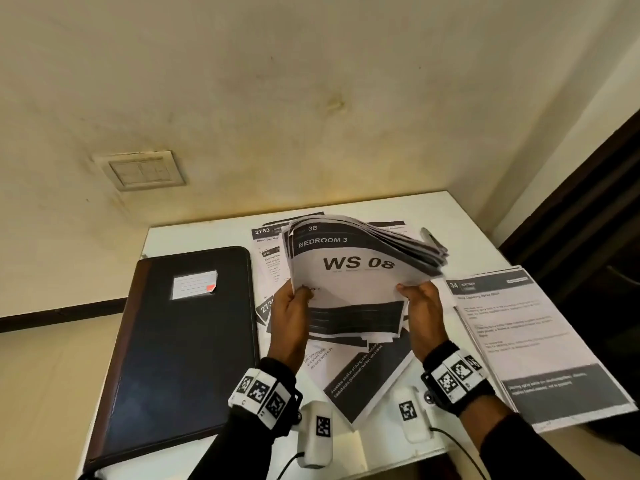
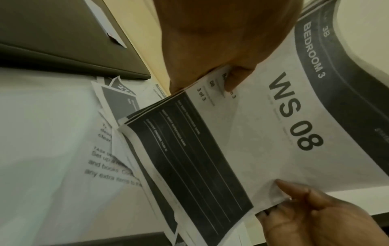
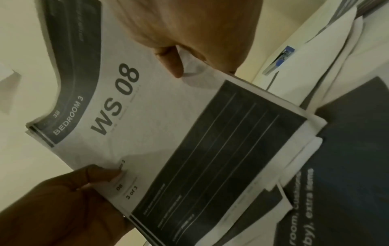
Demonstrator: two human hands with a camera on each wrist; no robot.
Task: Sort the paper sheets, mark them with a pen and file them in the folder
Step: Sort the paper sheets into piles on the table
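Both hands grasp a sheaf of paper sheets (image 1: 360,268) above the table (image 1: 460,216): left hand (image 1: 289,317) pinches its left edge, right hand (image 1: 424,313) its right; the closed folder (image 1: 180,344) lies flat at left, the pen (image 1: 429,237) beyond

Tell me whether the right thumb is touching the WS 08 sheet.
Touching. The right wrist view shows the right hand's thumb pressed flat on the WS 08 sheet, near its edge.
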